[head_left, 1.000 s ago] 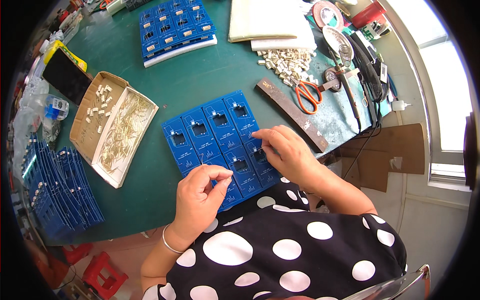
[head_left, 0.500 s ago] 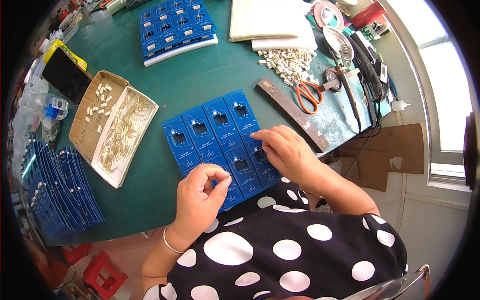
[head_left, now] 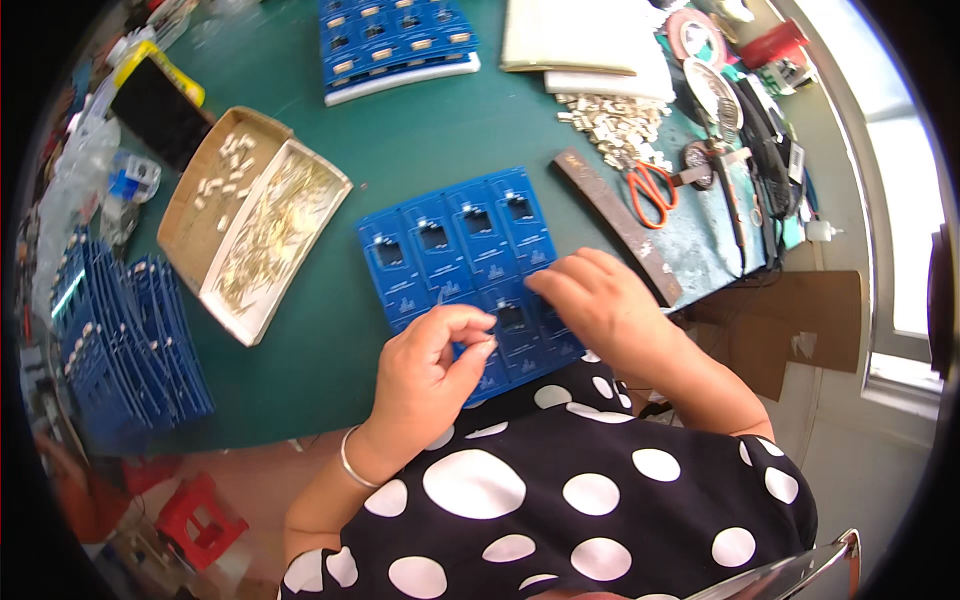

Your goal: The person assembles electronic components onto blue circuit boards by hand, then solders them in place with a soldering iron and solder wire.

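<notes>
A blue panel of joined circuit boards (head_left: 432,237), with dark square cut-outs in rows, lies in front of me on the green table. My left hand (head_left: 432,360) is over its near left part, thumb and forefinger pinched together. A thin pale strand shows just above those fingers, but what the pinch holds is too small to name. My right hand (head_left: 600,305) rests at the panel's right side, fingers bent together with the tips down on the board. Anything between them is hidden.
To the left, a cardboard box (head_left: 335,185) holds thin metal pins and white connectors, near a black phone (head_left: 160,112) and stacked blue boards (head_left: 130,345). More boards (head_left: 400,45) lie at the back. Rightward are a metal bar (head_left: 620,230), orange-handled scissors (head_left: 652,195), loose connectors (head_left: 615,122) and a soldering iron (head_left: 733,205).
The whole view has shifted, so the table's things appear farther right and slightly higher. My right fingertips have slid a little nearer along the panel; my left hand keeps its pinch.
</notes>
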Demonstrator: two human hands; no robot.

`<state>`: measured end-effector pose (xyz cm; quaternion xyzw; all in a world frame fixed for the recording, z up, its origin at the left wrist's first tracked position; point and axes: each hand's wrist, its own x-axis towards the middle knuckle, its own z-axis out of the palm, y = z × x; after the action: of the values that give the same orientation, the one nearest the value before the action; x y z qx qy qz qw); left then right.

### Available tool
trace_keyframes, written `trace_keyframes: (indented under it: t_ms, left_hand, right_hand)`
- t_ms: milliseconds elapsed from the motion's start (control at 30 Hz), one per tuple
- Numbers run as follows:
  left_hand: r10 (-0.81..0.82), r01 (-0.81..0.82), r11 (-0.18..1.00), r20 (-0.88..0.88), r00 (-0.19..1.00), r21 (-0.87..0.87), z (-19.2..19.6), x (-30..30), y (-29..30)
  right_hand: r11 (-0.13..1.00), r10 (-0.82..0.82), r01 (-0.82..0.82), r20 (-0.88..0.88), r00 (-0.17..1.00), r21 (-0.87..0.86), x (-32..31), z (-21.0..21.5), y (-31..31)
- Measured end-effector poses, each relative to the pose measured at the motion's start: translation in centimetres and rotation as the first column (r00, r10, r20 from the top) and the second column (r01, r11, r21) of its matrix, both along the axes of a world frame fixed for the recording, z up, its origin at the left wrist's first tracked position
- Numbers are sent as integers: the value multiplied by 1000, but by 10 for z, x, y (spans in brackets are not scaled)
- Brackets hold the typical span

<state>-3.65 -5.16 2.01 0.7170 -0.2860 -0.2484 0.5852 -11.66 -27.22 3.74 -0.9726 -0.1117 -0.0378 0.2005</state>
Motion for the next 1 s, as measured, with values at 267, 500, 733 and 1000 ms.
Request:
trace_keyframes:
  t_ms: [267,500,733,1000]
  left_hand:
    - [6,-6,1000,-46,999,7,-1,0,0]
    - [21,-21,1000,9,1000,-15,-5,-1,1]
    - [-31,29,990,11,999,136,6,-3,0]
    - [-93,76,991,169,981,108,10,-1,-5]
  right_hand:
    - [983,-160,136,204,966,125,-19,-36,-4]
    - [972,-208,176,218,953,156,-37,-43,3]
    - [972,-233,233,276,932,34,-35,-39,7]
    - [973,-232,219,298,926,80,-37,-43,6]
